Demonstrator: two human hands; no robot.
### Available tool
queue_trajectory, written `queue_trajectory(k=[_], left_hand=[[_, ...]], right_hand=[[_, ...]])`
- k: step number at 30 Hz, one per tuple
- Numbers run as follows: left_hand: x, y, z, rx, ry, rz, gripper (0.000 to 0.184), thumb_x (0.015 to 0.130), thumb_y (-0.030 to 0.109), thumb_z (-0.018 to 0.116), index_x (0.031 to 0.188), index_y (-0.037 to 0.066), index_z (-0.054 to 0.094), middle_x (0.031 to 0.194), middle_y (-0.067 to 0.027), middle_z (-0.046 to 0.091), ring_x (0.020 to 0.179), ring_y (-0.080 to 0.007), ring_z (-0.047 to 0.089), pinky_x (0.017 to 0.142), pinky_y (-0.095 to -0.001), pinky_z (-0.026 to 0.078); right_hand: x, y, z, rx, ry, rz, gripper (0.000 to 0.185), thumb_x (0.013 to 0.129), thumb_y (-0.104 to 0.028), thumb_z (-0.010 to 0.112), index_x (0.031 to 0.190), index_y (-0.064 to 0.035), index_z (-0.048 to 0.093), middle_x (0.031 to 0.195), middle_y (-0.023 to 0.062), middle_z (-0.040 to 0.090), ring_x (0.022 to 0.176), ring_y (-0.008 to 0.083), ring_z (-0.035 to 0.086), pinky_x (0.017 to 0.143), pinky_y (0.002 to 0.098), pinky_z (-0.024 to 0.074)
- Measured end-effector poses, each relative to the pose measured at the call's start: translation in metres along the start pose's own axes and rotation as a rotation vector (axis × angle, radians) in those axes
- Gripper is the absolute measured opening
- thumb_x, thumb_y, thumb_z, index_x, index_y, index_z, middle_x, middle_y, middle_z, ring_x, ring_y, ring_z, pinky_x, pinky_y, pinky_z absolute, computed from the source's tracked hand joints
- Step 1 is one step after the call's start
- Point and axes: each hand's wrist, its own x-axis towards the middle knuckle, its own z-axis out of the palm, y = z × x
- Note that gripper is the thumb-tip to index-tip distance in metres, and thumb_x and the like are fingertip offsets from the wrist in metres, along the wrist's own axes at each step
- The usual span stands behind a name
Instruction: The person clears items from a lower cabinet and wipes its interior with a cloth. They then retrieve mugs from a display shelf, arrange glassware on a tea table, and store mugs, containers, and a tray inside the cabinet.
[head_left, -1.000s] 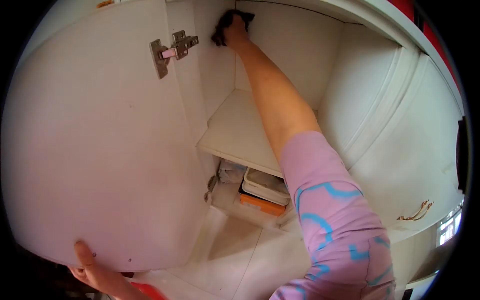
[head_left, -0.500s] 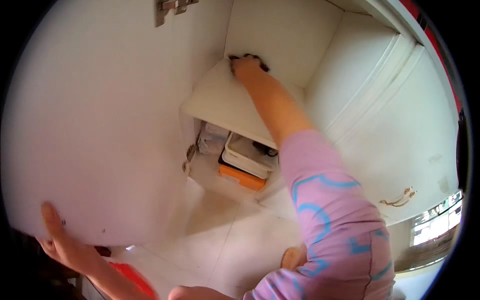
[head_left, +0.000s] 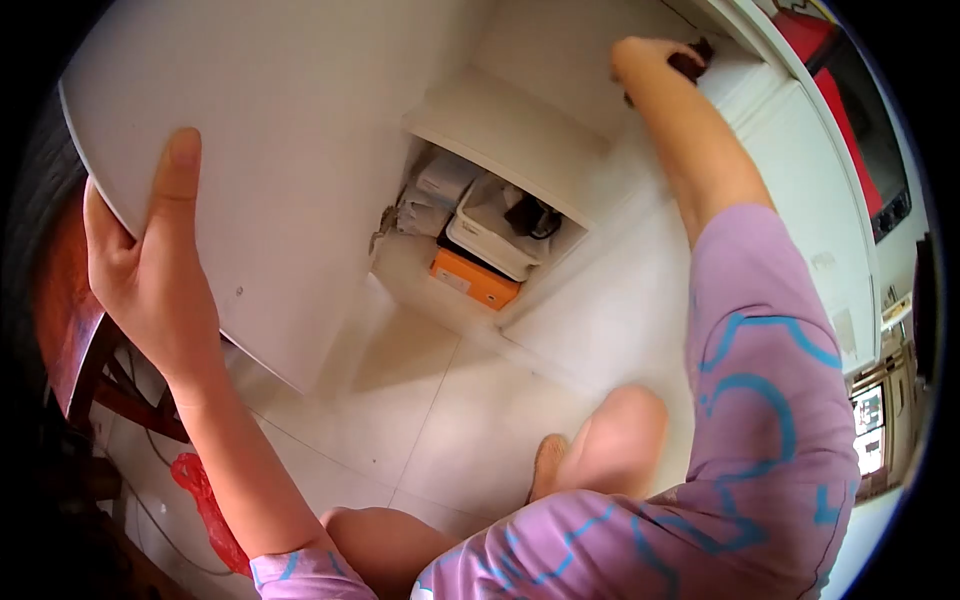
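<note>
My left hand (head_left: 165, 260) grips the free edge of the white cabinet door (head_left: 290, 180), thumb on the inner face and fingers wrapped behind it. My right hand (head_left: 655, 60) is raised inside the cabinet at the upper right, closed on a dark brown crumpled cloth (head_left: 690, 65). Part of the cloth sticks out past the fingers, near the cabinet's side wall; the hand covers the rest. Below the right hand is the white shelf (head_left: 500, 125).
Under the shelf sit a white plastic tray (head_left: 487, 225) with a black item in it, an orange box (head_left: 474, 280) and clear plastic bags (head_left: 425, 210). A red plastic bag (head_left: 205, 500) lies on the tiled floor (head_left: 400, 400), near a wooden stool (head_left: 85, 330) at left.
My right hand has moved with the cloth from the shelf's back left corner to the upper right side. My left hand appears higher on the door edge, and the view has shifted.
</note>
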Motion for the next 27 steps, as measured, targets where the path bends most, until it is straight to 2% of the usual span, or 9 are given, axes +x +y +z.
queue_trajectory(k=[3,7,15,17,20,22,23,26,27], left_hand=[[0.002,-0.004,0.003,-0.068,-0.022,0.026,0.030,0.088,0.024,0.073,0.108,0.002,0.068,0.100,-0.0035,0.068,0.092,-0.0107,0.062,0.086,-0.0245,0.047],[0.005,0.000,0.001,-0.062,-0.054,-0.020,0.031,0.087,0.027,0.074,0.106,0.003,0.069,0.099,-0.0028,0.068,0.092,-0.0106,0.061,0.085,-0.0245,0.047],[0.004,-0.008,-0.001,0.047,-0.051,0.080,0.037,0.085,0.037,0.075,0.099,0.004,0.069,0.093,-0.0014,0.067,0.086,-0.0117,0.061,0.081,-0.0257,0.047],[0.002,-0.007,-0.003,0.030,-0.026,0.103,0.037,0.085,0.037,0.075,0.099,0.003,0.069,0.092,-0.0013,0.067,0.085,-0.0115,0.060,0.080,-0.0260,0.047],[0.005,-0.007,-0.006,-0.059,-0.047,0.133,0.039,0.085,0.039,0.074,0.101,0.003,0.069,0.096,-0.0021,0.066,0.088,-0.0120,0.060,0.081,-0.0266,0.046],[0.006,-0.001,-0.002,-0.063,-0.033,0.072,0.030,0.087,0.025,0.075,0.101,-0.001,0.068,0.095,-0.0017,0.068,0.088,-0.0099,0.060,0.083,-0.0245,0.046],[0.008,-0.004,-0.009,-0.028,-0.121,0.011,0.038,0.090,0.026,0.071,0.116,0.000,0.062,0.112,-0.0061,0.064,0.103,-0.0131,0.057,0.091,-0.0255,0.043],[0.005,0.005,-0.019,-0.131,-0.103,0.114,0.052,0.094,0.026,0.065,0.135,0.000,0.047,0.128,-0.0116,0.056,0.116,-0.0156,0.051,0.096,-0.0266,0.040],[-0.005,0.010,-0.026,-0.073,-0.071,0.024,0.065,0.097,0.034,0.058,0.147,0.002,0.032,0.139,-0.0157,0.049,0.118,-0.0203,0.055,0.101,-0.0350,0.040]], right_hand=[[-0.010,-0.045,0.032,-0.047,-0.002,-0.005,0.036,0.092,-0.023,0.058,0.126,-0.0109,0.062,0.132,0.0161,0.057,0.117,0.0425,0.053,0.088,0.0625,0.0424],[0.046,-0.155,0.093,0.275,0.094,-0.220,0.032,0.090,-0.022,0.055,0.116,-0.0078,0.067,0.122,0.0169,0.062,0.109,0.0397,0.059,0.085,0.0555,0.0466],[-0.030,-0.113,0.118,0.405,0.420,-0.555,0.028,0.083,-0.018,0.051,0.092,-0.0038,0.074,0.098,0.0185,0.070,0.092,0.0342,0.067,0.079,0.0406,0.0532],[-0.084,-0.091,0.118,0.484,0.503,-0.680,0.027,0.080,-0.016,0.051,0.087,-0.0041,0.073,0.091,0.0168,0.071,0.086,0.0357,0.067,0.076,0.0439,0.0529],[-0.153,-0.085,0.123,0.947,0.238,-0.907,0.028,0.075,-0.017,0.051,0.087,-0.0041,0.072,0.087,0.0197,0.070,0.084,0.0387,0.066,0.075,0.0476,0.0516],[-0.173,-0.108,0.139,0.915,0.473,-1.042,0.028,0.075,-0.019,0.051,0.090,-0.0039,0.070,0.093,0.0210,0.068,0.087,0.0407,0.064,0.078,0.0486,0.0503],[-0.187,-0.108,0.135,1.010,0.395,-1.139,0.027,0.076,-0.018,0.050,0.090,-0.0018,0.067,0.093,0.0216,0.067,0.089,0.0405,0.063,0.079,0.0486,0.0495],[-0.207,-0.136,0.135,1.288,0.310,-1.318,0.030,0.082,-0.019,0.047,0.098,-0.0029,0.065,0.096,0.0218,0.068,0.092,0.0413,0.062,0.083,0.0492,0.0490],[-0.214,-0.143,0.136,1.440,0.289,-1.356,0.029,0.081,-0.019,0.048,0.098,-0.0023,0.065,0.096,0.0217,0.068,0.091,0.0420,0.062,0.083,0.0489,0.0491]])
